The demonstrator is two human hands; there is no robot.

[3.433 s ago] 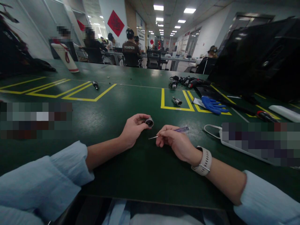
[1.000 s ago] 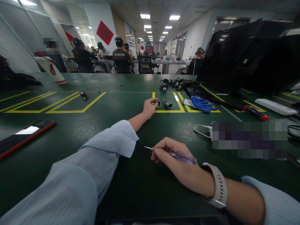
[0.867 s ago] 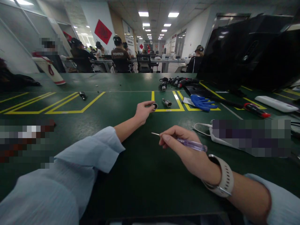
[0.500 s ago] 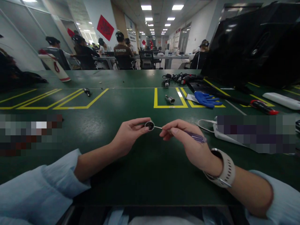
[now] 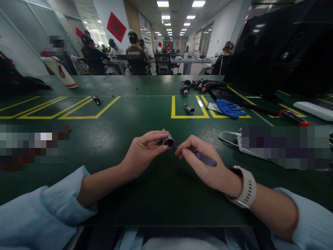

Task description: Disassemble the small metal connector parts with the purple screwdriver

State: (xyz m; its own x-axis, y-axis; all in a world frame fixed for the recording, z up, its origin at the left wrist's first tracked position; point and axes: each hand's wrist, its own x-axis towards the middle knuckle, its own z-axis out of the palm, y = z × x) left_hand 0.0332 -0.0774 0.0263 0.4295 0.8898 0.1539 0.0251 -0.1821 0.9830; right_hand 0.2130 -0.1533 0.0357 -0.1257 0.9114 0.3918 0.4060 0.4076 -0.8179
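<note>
Between thumb and fingers, my left hand (image 5: 144,151) pinches a small metal connector shell (image 5: 168,141), its round, dark opening turned toward me and to the right. My right hand (image 5: 203,161) is closed on a screwdriver (image 5: 205,159) with a clear purple handle. The thin shaft points left, and its tip is at the rim of the shell; whether it goes inside I cannot tell. Farther off, a similar metal shell (image 5: 189,108) lies on its side within a yellow-taped box on the green table (image 5: 145,114).
Blue gloves (image 5: 230,108) lie beyond my right hand, with a red-and-black tool (image 5: 293,117) farther right. Coiled black cables with connectors (image 5: 185,90) sit at the back. A small dark part (image 5: 96,100) rests back left. A white power strip (image 5: 252,152) is right; people sit behind.
The shell has turned to the right and now shows more of its side. My right hand has shifted left and slightly down, tilting the screwdriver more steeply.
</note>
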